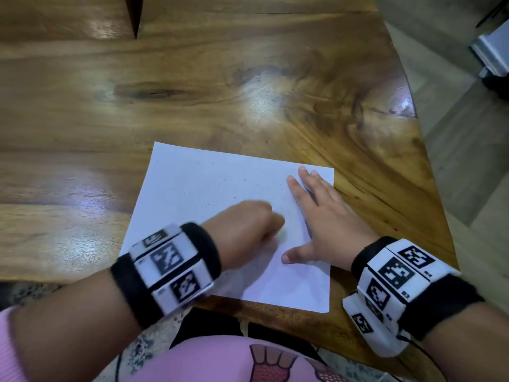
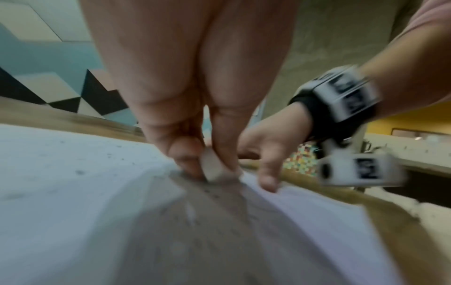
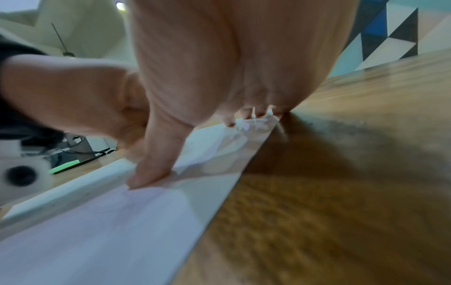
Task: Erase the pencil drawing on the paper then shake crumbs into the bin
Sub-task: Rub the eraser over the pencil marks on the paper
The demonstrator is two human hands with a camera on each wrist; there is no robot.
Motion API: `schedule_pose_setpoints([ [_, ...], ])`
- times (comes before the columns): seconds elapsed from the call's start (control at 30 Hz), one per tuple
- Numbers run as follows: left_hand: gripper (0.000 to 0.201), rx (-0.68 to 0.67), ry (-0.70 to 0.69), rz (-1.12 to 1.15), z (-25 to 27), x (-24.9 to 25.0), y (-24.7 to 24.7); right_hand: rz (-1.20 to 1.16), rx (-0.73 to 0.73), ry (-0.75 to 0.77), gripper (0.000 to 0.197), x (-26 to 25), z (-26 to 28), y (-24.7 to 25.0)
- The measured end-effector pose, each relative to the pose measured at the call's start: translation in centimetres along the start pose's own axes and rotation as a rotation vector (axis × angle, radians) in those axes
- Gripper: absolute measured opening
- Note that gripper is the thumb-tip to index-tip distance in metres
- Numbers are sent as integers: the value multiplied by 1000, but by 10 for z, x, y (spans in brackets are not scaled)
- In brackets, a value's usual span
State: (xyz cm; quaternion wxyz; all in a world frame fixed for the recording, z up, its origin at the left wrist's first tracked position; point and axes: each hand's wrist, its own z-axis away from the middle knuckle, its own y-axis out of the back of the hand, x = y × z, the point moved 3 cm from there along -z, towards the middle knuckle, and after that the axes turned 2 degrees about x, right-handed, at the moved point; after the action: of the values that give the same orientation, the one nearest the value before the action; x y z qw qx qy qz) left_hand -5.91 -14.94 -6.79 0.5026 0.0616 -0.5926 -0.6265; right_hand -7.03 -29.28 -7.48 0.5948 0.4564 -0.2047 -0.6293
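Note:
A white sheet of paper (image 1: 209, 186) lies on the wooden table (image 1: 192, 86), dotted with dark eraser crumbs (image 1: 234, 180). My left hand (image 1: 248, 230) is curled over the sheet's middle, blurred. In the left wrist view its fingers pinch a small white eraser (image 2: 213, 167) whose end touches the paper (image 2: 73, 192). My right hand (image 1: 322, 216) lies flat with fingers spread on the paper's right side, the thumb (image 3: 151, 169) pressing the paper (image 3: 109, 221). No pencil drawing is clear to see; the bin is out of view.
The table's right edge (image 1: 429, 172) runs close beside my right hand, with floor beyond. A green flat object (image 3: 66, 166) lies on the table to the left in the right wrist view. My lap in pink cloth (image 1: 220, 359) is below the near edge.

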Motion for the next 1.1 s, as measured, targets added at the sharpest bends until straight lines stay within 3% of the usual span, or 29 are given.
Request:
schedule_pose_setpoints([
  [0.1, 10, -86, -12, 47, 12, -9, -6, 9, -8, 6, 131, -1, 1, 0],
  [0.17, 8, 3, -2, 15, -7, -10, 6, 24, -16, 11, 133, -2, 2, 0],
  [0.23, 5, 146, 93, 11, -31, -11, 23, 48, -28, 10, 138, -2, 4, 0],
  [0.3, 7, 180, 142, 20, -41, -14, 29, 61, -43, 6, 140, -2, 4, 0],
  [0.43, 12, 3, -27, 53, 7, -10, 2, 55, -44, 2, 140, -1, 3, 0],
  [0.53, 9, -111, -39, 84, 24, -11, -10, 62, -50, 5, 140, -1, 3, -1],
  [0.63, 6, 76, -14, 56, 2, -13, 8, 64, -47, 7, 140, -2, 3, -1],
  [0.7, 8, 118, -21, 63, -1, -13, 10, 59, -51, 3, 140, -3, 4, 1],
  [0.87, 10, -140, -85, 121, 30, -10, -14, 59, -54, 4, 139, -3, 4, 1],
  [1.03, 10, 105, -42, 92, 10, -12, 1, 46, -48, 3, 139, -3, 4, 1],
  [1.1, 18, 57, -63, 111, 22, -10, -7, 45, -51, 5, 139, -3, 5, 1],
])
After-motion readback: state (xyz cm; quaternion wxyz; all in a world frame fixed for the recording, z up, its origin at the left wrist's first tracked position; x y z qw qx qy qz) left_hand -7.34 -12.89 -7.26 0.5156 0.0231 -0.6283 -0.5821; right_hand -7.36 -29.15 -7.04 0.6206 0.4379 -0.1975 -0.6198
